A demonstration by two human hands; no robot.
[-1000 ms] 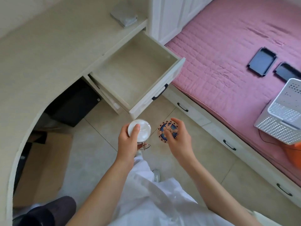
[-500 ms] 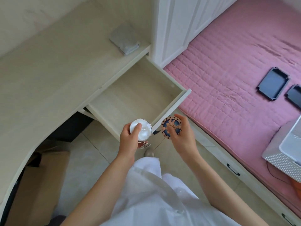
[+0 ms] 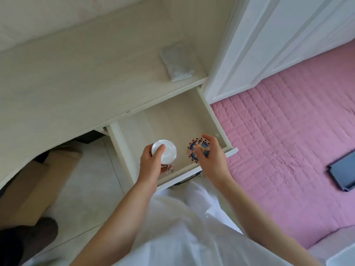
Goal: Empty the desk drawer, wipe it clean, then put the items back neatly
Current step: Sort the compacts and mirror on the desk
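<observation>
Holding one item in each of the hands over the open drawer, low centre of frame: left hand is wrapped round a round white compact w/ thumb pressed on its lid, right hand curls round a patterned blue-and-tan disc. Hands are apart, neither item touching the drawer floor as far as I can tell. Drawer interior looks bare, so this reads as the put-back stage. Risks: a small metal ring dangles under the compact near the drawer's front edge; it could catch on that edge if the hand drops in too close to the front. Disc is gripped mostly by fingertips, so a slip could send it past the front edge to the floor. Room: plenty of free drawer floor toward upper centre, but the worktop overhangs the back part, so knuckles could knock its lip when reaching deep. Right drawer wall sits just beside the pink bed, left wall near the gap under the worktop. A grey folded cloth lies on the worktop, well apart from both hands.
</observation>
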